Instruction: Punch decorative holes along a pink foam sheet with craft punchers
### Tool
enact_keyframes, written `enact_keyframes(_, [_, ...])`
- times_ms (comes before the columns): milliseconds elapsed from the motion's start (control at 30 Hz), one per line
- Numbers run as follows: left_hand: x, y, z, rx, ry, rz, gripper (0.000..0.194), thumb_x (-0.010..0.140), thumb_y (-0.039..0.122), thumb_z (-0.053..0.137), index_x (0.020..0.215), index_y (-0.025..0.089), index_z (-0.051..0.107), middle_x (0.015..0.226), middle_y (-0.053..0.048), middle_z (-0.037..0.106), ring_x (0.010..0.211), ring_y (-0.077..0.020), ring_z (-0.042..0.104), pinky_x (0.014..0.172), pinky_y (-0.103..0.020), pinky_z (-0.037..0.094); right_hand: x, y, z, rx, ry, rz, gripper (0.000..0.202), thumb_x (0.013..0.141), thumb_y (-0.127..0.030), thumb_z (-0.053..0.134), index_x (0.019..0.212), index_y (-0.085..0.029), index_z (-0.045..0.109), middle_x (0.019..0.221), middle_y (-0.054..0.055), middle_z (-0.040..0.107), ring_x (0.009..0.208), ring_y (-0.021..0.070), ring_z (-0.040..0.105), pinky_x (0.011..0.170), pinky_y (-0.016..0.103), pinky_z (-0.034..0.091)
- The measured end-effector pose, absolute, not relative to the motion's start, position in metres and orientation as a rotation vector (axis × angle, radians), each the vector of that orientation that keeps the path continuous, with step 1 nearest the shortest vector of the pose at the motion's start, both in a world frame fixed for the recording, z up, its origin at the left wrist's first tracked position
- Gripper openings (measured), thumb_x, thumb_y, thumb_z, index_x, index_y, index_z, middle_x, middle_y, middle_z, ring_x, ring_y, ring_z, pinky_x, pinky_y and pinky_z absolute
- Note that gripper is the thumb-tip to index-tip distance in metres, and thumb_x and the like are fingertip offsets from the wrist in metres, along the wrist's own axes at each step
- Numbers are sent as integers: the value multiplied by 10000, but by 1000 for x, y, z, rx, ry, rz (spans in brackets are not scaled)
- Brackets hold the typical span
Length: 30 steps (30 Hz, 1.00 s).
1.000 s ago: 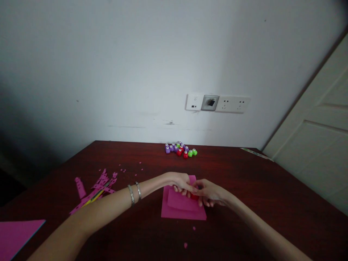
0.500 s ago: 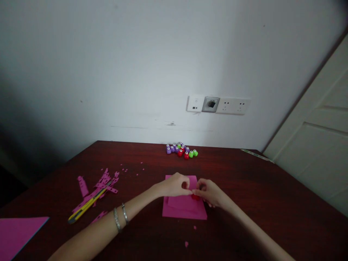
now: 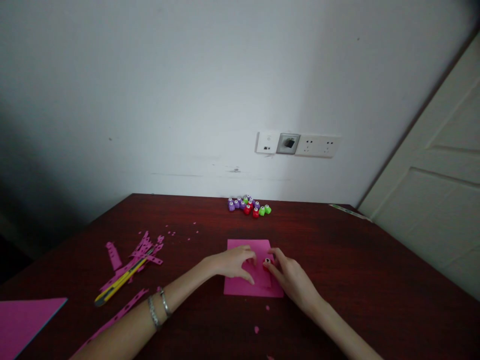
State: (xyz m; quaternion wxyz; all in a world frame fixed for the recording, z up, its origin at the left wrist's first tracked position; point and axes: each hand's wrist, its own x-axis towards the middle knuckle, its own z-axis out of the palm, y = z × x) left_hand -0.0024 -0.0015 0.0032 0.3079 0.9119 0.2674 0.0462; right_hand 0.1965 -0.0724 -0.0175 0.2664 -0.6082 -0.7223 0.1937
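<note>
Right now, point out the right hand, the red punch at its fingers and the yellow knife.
Right hand [image 3: 295, 280], head view: back of the hand.
Red punch [image 3: 267, 260], head view: its top.
Yellow knife [image 3: 122, 281], head view: middle of its body.

A large pink sheet [image 3: 234, 290] lies flat, well in from the back edge of the desk [image 3: 337, 260]. On it rests a smaller pink sheet [image 3: 261, 280]. At that sheet's right edge is a small red punch [image 3: 266, 263], its white, dark-centred top showing.
</note>
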Motion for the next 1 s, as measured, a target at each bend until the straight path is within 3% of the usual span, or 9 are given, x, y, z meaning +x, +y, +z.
enact_keyframes(167, [-4,-1,0,2410,657,154,453,682,485,657,1000,173,571,1021,-57,525,938,-197,507,816,-288,386,201,-75,-9,-1700,-1911,490,360,839,-488,423,1046,-210,519,684,0,585,627,178,579,601,271,413])
enact_keyframes(333, [-5,-1,-4,2405,672,184,456,678,495,659,1003,189,567,1027,-51,513,944,-195,495,815,-285,380,210,-76,-4,-1616,-2046,530,339,773,-413,549,1038,-206,589,881,39,577,736,167,573,667,266,436])
enact_keyframes(533, [-3,-5,-4,2429,728,229,492,680,543,633,1029,203,567,979,-44,526,905,-190,496,778,-285,382,212,-76,-8,-1616,-2101,607,332,798,-367,524,1095,-225,569,950,41,546,779,163,577,710,273,443])
enact_keyframes(1000, [-2,-7,-7,2473,755,267,571,663,562,637,1106,210,557,993,-58,539,922,-212,510,795,-306,396,220,-72,-7,-1518,-2129,653,186,845,-311,504,1000,-256,591,993,23,529,878,159,563,788,265,433])
